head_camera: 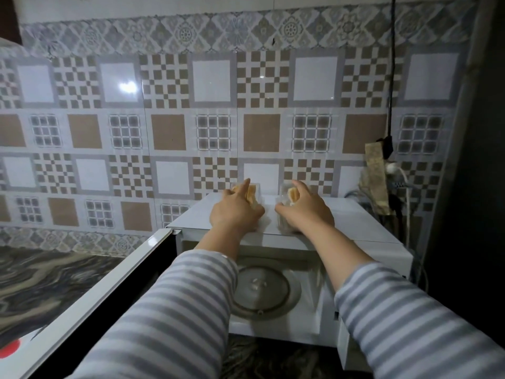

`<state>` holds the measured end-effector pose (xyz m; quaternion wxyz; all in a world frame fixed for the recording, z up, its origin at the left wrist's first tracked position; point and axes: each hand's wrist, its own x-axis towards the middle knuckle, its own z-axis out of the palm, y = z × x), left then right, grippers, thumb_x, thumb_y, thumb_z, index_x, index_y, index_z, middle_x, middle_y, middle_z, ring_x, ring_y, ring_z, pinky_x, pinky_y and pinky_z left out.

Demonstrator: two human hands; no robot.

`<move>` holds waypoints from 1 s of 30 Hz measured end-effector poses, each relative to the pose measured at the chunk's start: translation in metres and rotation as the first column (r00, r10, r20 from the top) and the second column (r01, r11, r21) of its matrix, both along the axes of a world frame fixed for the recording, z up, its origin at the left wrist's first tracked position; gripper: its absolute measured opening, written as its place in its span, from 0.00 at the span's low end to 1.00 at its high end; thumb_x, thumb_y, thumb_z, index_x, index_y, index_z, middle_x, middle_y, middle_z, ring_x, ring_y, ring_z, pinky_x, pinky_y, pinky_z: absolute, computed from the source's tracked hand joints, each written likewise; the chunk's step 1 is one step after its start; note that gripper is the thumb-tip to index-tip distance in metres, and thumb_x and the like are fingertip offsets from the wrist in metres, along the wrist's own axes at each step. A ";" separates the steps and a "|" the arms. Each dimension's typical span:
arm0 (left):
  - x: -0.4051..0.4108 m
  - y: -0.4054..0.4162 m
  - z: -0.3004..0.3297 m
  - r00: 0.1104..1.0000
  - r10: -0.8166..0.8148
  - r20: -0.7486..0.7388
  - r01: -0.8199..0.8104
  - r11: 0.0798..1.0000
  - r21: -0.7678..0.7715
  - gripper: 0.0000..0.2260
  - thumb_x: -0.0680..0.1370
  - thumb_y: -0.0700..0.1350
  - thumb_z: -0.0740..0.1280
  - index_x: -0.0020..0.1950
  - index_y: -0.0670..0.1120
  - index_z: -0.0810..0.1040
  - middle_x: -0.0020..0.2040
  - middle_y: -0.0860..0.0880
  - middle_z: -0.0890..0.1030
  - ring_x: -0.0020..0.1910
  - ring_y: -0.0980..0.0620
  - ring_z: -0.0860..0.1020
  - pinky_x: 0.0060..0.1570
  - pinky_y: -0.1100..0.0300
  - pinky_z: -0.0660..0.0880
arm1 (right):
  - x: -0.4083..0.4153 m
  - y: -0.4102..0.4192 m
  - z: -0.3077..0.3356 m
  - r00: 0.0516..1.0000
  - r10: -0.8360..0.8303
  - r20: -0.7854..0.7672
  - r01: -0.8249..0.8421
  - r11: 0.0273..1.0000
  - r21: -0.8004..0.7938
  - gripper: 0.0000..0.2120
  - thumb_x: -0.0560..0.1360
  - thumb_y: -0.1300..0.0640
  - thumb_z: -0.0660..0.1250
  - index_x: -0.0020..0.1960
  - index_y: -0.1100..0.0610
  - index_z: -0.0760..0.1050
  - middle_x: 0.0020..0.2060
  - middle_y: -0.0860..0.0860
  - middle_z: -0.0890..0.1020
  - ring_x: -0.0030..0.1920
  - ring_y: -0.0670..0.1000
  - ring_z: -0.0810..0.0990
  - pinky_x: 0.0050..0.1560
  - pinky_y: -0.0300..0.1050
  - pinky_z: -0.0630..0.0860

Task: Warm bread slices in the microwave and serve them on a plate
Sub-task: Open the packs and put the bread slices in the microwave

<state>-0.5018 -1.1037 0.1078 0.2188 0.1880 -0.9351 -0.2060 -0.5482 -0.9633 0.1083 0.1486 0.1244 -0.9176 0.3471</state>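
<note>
**Two hands on bread packs atop the open microwave**

Two packs of bread sit on the flat white top of the microwave, and I have a hand on each. The microwave stands on a dark, swirled stone-look counter against a glossy tiled wall patterned in white, tan and grey squares and checks, with a floral band above. Its door, white-edged with a dark inner face, hangs open to the left. Inside, the round glass turntable lies flat on the white cavity floor. A black cable drops down the wall at right to a plug and a tangle of pale cords behind the microwave.

My left hand rests over the left bread pack, fingers curled around it and the index finger pointing toward the wall. My right hand grips the right bread pack in the same way, thumb toward the middle. Both packs look like clear, crinkled plastic wrap around tan-crusted slices; the slices appear to stand on edge, with each pack's long axis running from me toward the wall. The packs lie near each other, apart by a narrow gap. Both sleeves are soft knit with grey and white stripes.
</note>
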 end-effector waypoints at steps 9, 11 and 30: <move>0.085 0.031 -0.014 0.982 -0.068 -0.177 0.077 0.996 0.046 0.31 0.75 0.56 0.62 0.76 0.61 0.55 0.69 0.46 0.67 0.55 0.43 0.78 0.51 0.50 0.77 | 0.089 0.026 -0.008 0.998 -0.036 -0.043 0.034 0.998 -0.052 0.34 0.71 0.41 0.66 0.74 0.39 0.56 0.65 0.51 0.73 0.59 0.56 0.75 0.45 0.45 0.69; 0.108 0.037 -0.022 0.975 -0.084 -0.205 0.095 0.994 0.046 0.31 0.75 0.58 0.63 0.76 0.62 0.55 0.67 0.47 0.68 0.55 0.44 0.77 0.49 0.50 0.77 | 0.113 0.033 -0.015 0.998 -0.034 -0.052 0.031 0.998 -0.058 0.34 0.71 0.41 0.66 0.74 0.39 0.57 0.64 0.51 0.73 0.59 0.56 0.75 0.46 0.44 0.70; 0.274 0.115 -0.179 0.999 -0.038 -0.034 0.045 0.973 0.227 0.26 0.76 0.59 0.63 0.73 0.65 0.60 0.72 0.49 0.65 0.61 0.43 0.74 0.59 0.51 0.70 | 0.267 0.109 -0.170 0.975 -0.110 0.194 0.113 0.994 -0.003 0.32 0.69 0.43 0.69 0.71 0.40 0.63 0.62 0.51 0.75 0.59 0.57 0.76 0.54 0.48 0.75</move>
